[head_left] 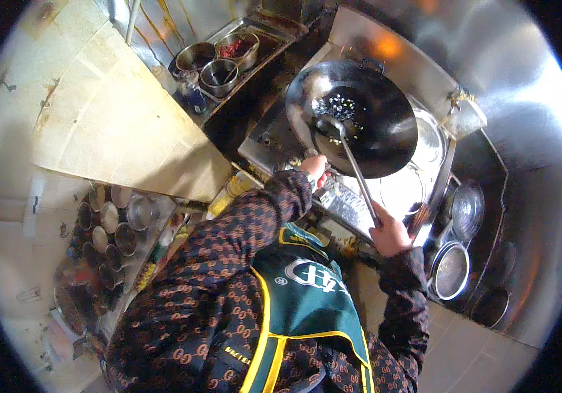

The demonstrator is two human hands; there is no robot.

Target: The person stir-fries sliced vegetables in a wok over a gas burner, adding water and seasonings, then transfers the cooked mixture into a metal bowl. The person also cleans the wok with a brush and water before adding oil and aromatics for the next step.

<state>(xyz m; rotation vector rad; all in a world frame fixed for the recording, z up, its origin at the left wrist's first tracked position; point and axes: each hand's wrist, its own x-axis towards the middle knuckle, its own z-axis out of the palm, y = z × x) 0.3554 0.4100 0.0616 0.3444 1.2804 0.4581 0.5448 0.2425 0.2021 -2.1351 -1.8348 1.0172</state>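
A large dark wok (392, 124) sits on the stove in front of me. Small white and pale green chopped bits (340, 108) lie scattered in its bottom. My right hand (392, 234) is closed round the end of a long-handled ladle (354, 159), whose bowl rests inside the wok among the bits. At the wok's near left edge, my left hand (315, 168) has its fingers wrapped in a grip on the wok. The exact part it grips is hidden by the fingers.
Metal pots (219, 73), one with red contents, stand on a tray at the back left. A pale tiled counter (130, 124) lies left, with several bowls (124, 239) below it. Metal strainers (451, 270) stand at the right. A bright round pan (428, 141) sits beside the wok.
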